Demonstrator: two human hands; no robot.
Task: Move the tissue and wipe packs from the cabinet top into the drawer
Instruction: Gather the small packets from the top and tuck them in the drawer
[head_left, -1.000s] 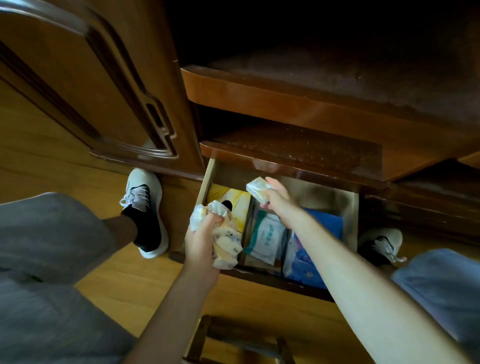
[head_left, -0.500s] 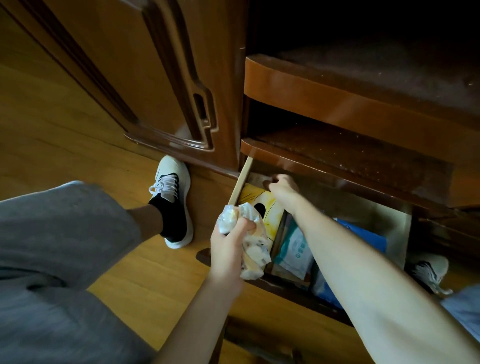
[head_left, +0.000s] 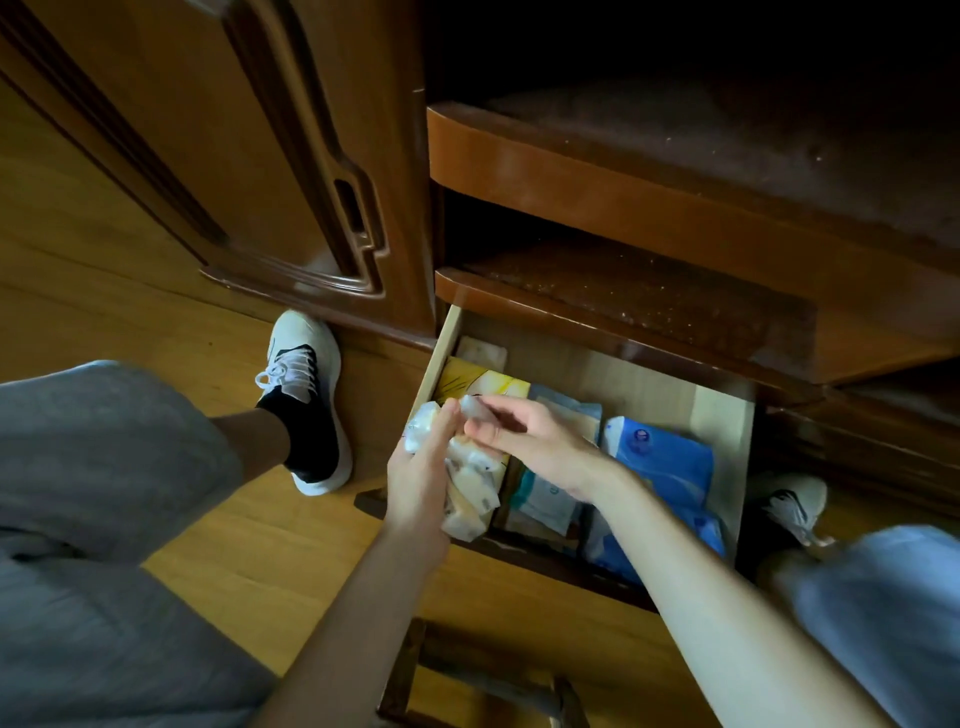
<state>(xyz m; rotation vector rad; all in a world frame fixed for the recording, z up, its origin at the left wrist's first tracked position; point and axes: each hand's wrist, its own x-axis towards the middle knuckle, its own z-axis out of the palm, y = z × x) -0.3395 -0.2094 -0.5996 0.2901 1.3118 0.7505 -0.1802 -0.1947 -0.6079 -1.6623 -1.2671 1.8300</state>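
Observation:
The wooden drawer (head_left: 723, 415) stands open under the cabinet shelves. It holds a yellow pack (head_left: 485, 385), a small pale pack (head_left: 482, 353) at the back left, a white and teal wipe pack (head_left: 546, 500) and a blue pack (head_left: 667, 462). My left hand (head_left: 420, 470) grips a bundle of small tissue packs (head_left: 470, 493) over the drawer's front left corner. My right hand (head_left: 535, 441) reaches across to the top of that bundle. Its fingertips pinch one small pale pack (head_left: 474, 407), which is blurred.
An open cabinet door (head_left: 291, 156) hangs at the left. Two dark shelves (head_left: 623, 182) jut out above the drawer. My shoes (head_left: 306, 400) rest on the wooden floor on either side, and a wooden stool frame (head_left: 467, 670) sits below my arms.
My right hand put a small pack into the back of the drawer, then drew back to the bundle in my left hand. The left hand stayed over the drawer's front.

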